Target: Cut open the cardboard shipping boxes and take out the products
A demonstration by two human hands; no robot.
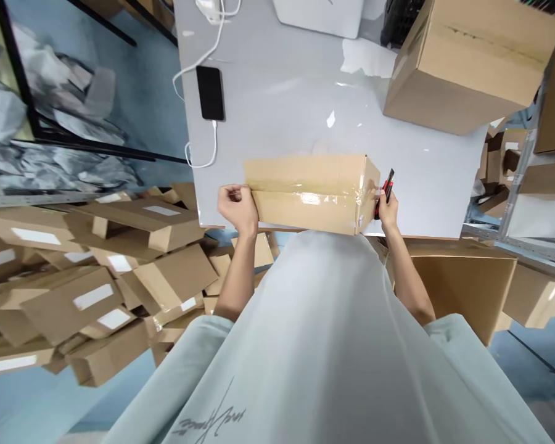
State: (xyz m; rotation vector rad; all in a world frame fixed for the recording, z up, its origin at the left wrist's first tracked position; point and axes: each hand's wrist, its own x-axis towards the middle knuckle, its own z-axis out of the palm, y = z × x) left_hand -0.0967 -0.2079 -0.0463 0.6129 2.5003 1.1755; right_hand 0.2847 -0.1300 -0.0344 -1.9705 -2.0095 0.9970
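A long, closed cardboard box (pixel 305 206) lies across the table's front edge, right against my body. Clear tape runs along its top seam and folds over its right end. At the left end, my left hand (pixel 238 206) is curled with fingertips and thumb together, touching the box corner. Whatever those fingers pinch, if anything, is hidden. My right hand (pixel 388 208) is beside the right end, closed around a red and black box cutter (pixel 387 190). The cutter's tip points up and away from me.
On the grey table (pixel 277 117) lie a black phone (pixel 210 93) with a white cable and a torn white paper (pixel 367 57). A big cardboard box (pixel 472 68) stands at the back right. Many cartons (pixel 166 274) are heaped on the left; an open carton (pixel 462 283) sits at lower right.
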